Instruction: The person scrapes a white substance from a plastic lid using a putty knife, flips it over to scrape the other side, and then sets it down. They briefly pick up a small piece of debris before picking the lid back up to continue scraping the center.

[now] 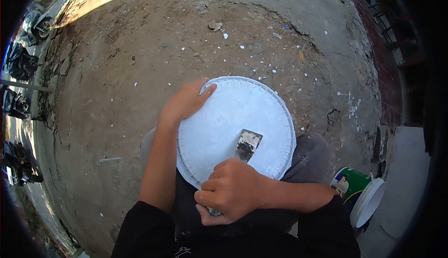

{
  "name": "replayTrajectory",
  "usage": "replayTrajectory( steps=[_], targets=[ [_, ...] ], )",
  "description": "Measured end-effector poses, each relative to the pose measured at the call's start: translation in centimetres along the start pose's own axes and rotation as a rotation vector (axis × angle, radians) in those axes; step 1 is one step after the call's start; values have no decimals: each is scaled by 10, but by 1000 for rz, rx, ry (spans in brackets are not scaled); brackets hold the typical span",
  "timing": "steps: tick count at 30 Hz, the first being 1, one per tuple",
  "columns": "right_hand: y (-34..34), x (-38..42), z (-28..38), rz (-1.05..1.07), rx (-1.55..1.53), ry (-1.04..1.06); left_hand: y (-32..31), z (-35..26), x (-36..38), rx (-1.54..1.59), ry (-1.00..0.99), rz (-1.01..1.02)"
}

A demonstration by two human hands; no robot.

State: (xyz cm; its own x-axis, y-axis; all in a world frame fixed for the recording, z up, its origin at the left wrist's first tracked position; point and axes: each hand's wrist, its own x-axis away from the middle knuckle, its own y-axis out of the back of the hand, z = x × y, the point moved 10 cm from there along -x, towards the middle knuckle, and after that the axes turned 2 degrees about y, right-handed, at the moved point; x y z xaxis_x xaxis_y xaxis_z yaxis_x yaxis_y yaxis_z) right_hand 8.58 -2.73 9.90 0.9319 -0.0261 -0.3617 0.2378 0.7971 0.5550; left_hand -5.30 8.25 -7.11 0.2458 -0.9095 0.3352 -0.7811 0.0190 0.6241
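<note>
A round white bucket lid point(224, 122) with a ribbed rim lies over my lap, between my knees. My left hand point(189, 101) grips its upper-left rim, the thumb resting on the top face. In my right hand point(231, 188) is a putty knife point(249, 145), its handle mostly hidden inside the closed fist. The metal blade is smeared with pale and dark residue. It points away from me and overlaps the lower right part of the lid, whose surface carries faint whitish streaks.
A green and white paint bucket point(357, 192) lies tipped on its side at the right. White flakes point(242, 47) are scattered over the bare ground. Several motorbikes point(37, 24) stand along the left edge. A dark red ledge point(385, 76) runs along the right.
</note>
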Motion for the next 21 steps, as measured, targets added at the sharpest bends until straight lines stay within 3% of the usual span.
replayTrajectory(
  steps=[7, 14, 21],
  targets=[
    [13, 1, -5, -162, -45, 75, -3, 4, 0, -20, 27, 28],
    [10, 1, -4, -150, -70, 108, -8, 15, 0, 0, 78, 68],
    [13, 1, -5, -162, -74, 106, 3, 5, 3, 27, -2, -4]
  ],
)
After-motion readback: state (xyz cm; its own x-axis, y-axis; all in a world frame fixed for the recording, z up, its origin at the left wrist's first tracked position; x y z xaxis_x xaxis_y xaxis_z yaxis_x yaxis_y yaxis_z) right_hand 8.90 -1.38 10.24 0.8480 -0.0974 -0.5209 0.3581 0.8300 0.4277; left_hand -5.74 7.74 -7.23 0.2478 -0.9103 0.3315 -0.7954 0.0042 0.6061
